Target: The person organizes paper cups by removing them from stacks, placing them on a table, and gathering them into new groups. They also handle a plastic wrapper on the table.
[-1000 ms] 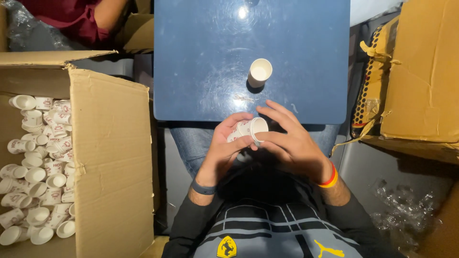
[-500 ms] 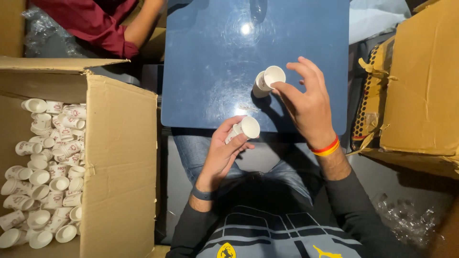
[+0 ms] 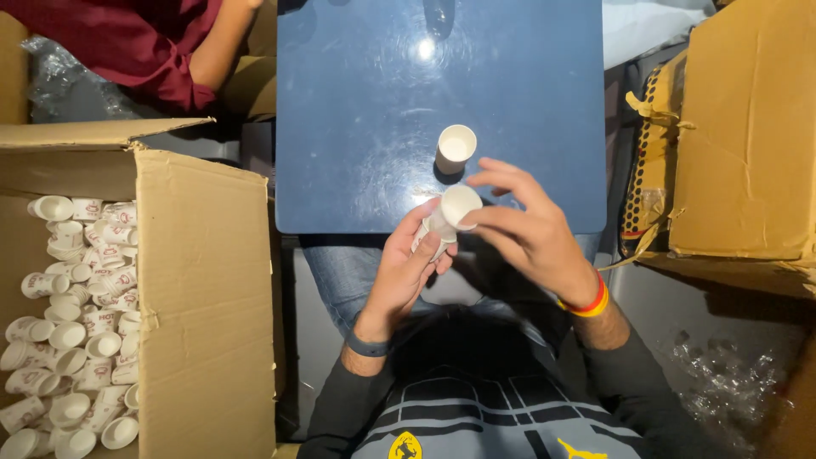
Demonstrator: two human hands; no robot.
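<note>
1. The left hand (image 3: 406, 272) gripped a small paper cup (image 3: 450, 214) by its wall, just over the near edge of the blue surface (image 3: 365, 127).
2. The right hand (image 3: 527, 234) pinched the cup's rim with closed fingers.
3. The cup looked light and crushable; its stiffer rim seemed the best hold.
4. A second cup (image 3: 454, 148) stood nearby.

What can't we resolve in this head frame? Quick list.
- Head view: whether the cup is one or a nested stack; left hand and right hand cover its body.
- Box of cups: cut off by left edge.
- Clear plastic at lower right: too dark.
- Standing cup: contents unclear.
</note>
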